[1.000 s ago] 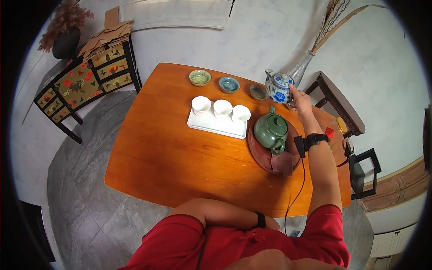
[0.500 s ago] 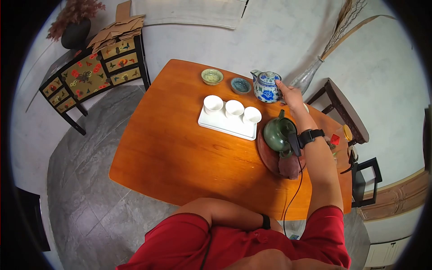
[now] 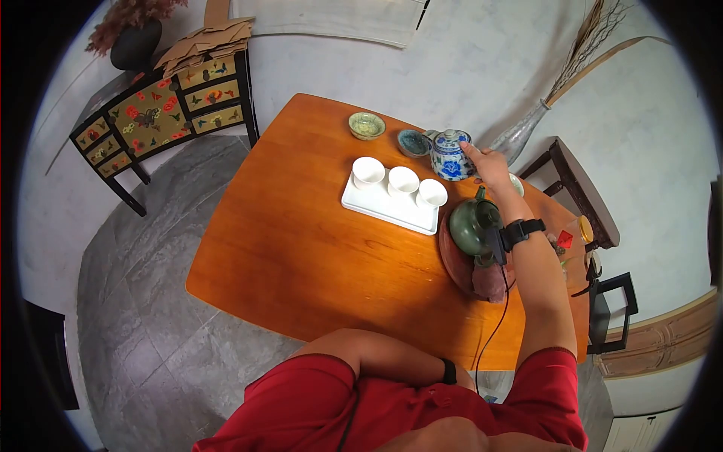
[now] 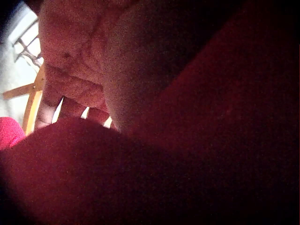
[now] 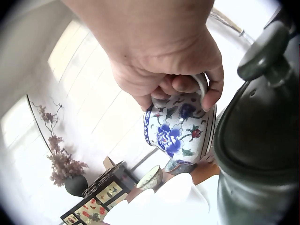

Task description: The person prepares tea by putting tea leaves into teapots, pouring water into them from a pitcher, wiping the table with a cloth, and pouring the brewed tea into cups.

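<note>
My right hand (image 3: 489, 167) grips the handle of a blue-and-white floral teapot (image 5: 174, 133), its fingers curled round the handle in the right wrist view. In the head view, the lidded teapot stands upright at the far edge, its spout overlapping a blue bowl (image 3: 412, 143). Beneath my right forearm, a green teapot (image 3: 471, 226) sits on a reddish-brown round tray (image 3: 450, 256). At my waist, my left hand (image 4: 75, 61) lies close against the red shirt with fingers extended; nothing shows in it, and the shirt hides the fingertips.
Three white cups (image 3: 404, 181) stand on a white tray (image 3: 388, 216) mid-table. A pale green bowl (image 3: 367, 126) is at the far edge. A brown cloth (image 3: 489, 284) lies by the round tray, and a yellow-lidded jar (image 3: 584, 228) stands at the right. My wrist camera's cable hangs over the table.
My right hand has carried the floral teapot leftward to beside the blue bowl, and the dark bowl is now hidden. The head view has shifted slightly; my left arm stays at my waist.
</note>
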Tool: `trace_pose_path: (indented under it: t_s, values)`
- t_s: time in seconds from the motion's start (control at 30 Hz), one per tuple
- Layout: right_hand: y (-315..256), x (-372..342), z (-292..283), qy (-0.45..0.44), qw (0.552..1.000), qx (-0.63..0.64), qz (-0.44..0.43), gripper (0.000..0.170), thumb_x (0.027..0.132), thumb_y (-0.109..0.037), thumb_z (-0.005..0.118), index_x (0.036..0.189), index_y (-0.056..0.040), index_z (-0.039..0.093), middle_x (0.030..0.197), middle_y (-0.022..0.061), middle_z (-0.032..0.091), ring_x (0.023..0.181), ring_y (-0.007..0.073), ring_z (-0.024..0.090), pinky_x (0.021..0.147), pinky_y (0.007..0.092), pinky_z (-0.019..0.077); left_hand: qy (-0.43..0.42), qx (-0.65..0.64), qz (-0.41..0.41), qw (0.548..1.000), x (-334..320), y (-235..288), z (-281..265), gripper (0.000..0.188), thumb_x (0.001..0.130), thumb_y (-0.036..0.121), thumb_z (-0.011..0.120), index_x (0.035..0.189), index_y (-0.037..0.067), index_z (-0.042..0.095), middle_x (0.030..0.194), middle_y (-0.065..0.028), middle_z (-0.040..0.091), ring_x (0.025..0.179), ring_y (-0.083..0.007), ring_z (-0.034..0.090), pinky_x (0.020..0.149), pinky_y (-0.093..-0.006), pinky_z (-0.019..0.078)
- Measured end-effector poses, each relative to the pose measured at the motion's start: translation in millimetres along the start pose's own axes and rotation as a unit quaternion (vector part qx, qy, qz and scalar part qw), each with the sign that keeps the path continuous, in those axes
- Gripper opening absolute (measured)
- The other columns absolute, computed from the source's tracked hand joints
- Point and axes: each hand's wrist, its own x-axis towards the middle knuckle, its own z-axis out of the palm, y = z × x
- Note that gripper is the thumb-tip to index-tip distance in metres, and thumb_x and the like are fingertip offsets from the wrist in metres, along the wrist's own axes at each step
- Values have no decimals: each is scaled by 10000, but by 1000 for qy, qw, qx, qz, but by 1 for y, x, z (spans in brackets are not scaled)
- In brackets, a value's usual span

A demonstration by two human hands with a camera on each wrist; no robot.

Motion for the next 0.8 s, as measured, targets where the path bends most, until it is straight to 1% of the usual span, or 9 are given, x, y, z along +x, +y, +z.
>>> trace_pose_path:
  t_s: [0.07,0.2,0.27,0.47,0.6,0.67,0.7,0.77,0.8]
  values:
    - [0,1,0,-5,1000,-9,-3,650,798,-539,726,961,86,656,901,140,661,755,198,616,538,315,505,-33,-79,25,996,19,-26,2,435,995,298,500,1306,2,564,1359,-134,559,1199,-212,533,1011,-368,419]
    - [6,6,2,9,1000,-14,-2,661,797,-536,728,967,99,653,900,146,660,757,200,622,542,319,509,-46,-89,7,995,25,-35,2,429,991,291,510,1304,4,568,1354,-130,564,1188,-209,538,1006,-370,423]
    - [4,4,1,-9,1000,-21,-8,674,798,-535,728,978,109,649,899,150,660,750,204,625,541,318,510,-38,-68,15,997,30,-43,3,430,990,294,508,1304,5,569,1348,-131,569,1179,-212,545,1000,-372,428]
    - [2,0,0,-8,1000,-27,-3,675,800,-541,723,970,109,650,879,142,662,743,204,622,547,319,511,-17,-27,-27,999,9,-11,0,461,999,337,465,1310,11,565,1348,-138,568,1194,-223,541,1010,-369,416]
    - [4,0,2,7,1000,-12,-8,663,800,-542,722,951,100,654,876,134,665,741,199,618,541,313,504,3,-19,-38,999,12,-18,2,482,1001,359,450,1320,12,556,1365,-136,555,1217,-235,532,1017,-369,410]
    - [2,-2,2,6,1000,18,-5,610,806,-538,720,921,59,666,860,112,659,724,188,608,525,305,490,20,41,23,999,36,-52,6,433,978,349,476,1251,46,621,1310,-147,593,1174,-266,566,976,-389,434]
    - [3,-2,3,6,1000,17,-5,610,806,-538,720,921,59,666,860,112,659,724,188,608,525,305,490,21,41,23,999,35,-50,6,433,978,349,476,1251,46,621,1310,-147,593,1174,-266,566,976,-389,434]
    - [2,0,5,-8,994,111,20,525,812,-530,718,829,-9,652,787,64,619,684,164,581,514,305,476,24,48,22,998,34,-47,1,431,976,348,477,1247,46,623,1306,-148,595,1170,-268,567,973,-389,435]
    - [1,1,6,-9,994,111,21,525,812,-530,718,829,-9,652,787,64,619,684,164,581,514,305,476,25,51,21,998,32,-45,1,430,975,347,478,1245,47,624,1305,-148,596,1169,-269,568,972,-390,436]
